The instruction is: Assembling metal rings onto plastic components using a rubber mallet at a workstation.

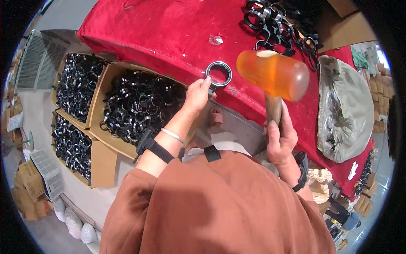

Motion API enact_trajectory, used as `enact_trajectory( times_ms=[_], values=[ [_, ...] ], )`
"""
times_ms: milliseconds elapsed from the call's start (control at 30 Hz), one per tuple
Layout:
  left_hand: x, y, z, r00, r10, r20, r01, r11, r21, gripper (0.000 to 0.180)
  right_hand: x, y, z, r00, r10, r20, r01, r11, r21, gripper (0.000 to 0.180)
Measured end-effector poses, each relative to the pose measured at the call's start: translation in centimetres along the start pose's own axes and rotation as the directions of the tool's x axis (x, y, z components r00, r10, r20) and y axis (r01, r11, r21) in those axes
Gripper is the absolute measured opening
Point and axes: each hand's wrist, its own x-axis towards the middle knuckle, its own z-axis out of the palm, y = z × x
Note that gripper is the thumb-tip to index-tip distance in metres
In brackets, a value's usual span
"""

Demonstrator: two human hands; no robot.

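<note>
My left hand (pixel 198 95) is closed on the short stem of a black ring-shaped part (pixel 229 80) with a shiny metal inner band. The ring lies at the near edge of the red cloth-covered table (pixel 169 34). In my right hand (pixel 281 139) is a mallet (pixel 274 112), its wooden handle gripped upright and its amber, see-through head raised over the table, right of the ring. The fingers of that hand wrap round the handle. A pile of similar black rings (pixel 275 27) sits at the table's far right.
Left of the table, cardboard boxes (pixel 98 99) hold many black ring parts (pixel 139 103). A grey-green cloth bag (pixel 344 110) rests on the table's right side, near an open carton (pixel 344 29). Another person (pixel 349 220) is far off at lower right. White sacks (pixel 74 222) stand at lower left.
</note>
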Motion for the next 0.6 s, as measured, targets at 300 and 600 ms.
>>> enact_trajectory(
  times_ms=[300, 600],
  values=[
    [1.0, -1.4, 0.4, 0.989, 0.135, -0.055, -0.141, 0.983, -0.120, 0.038, 2.1, 1.1, 0.2, 0.960, -0.085, 0.265, 0.175, 0.925, -0.337, 0.049],
    [-0.6, -0.4, 1.3, 0.988, 0.095, -0.124, -0.100, 0.994, -0.034, 0.039, 9.7, -0.9, 4.7, 0.947, -0.123, 0.296, 0.252, 0.856, -0.451, 0.046]
  ],
)
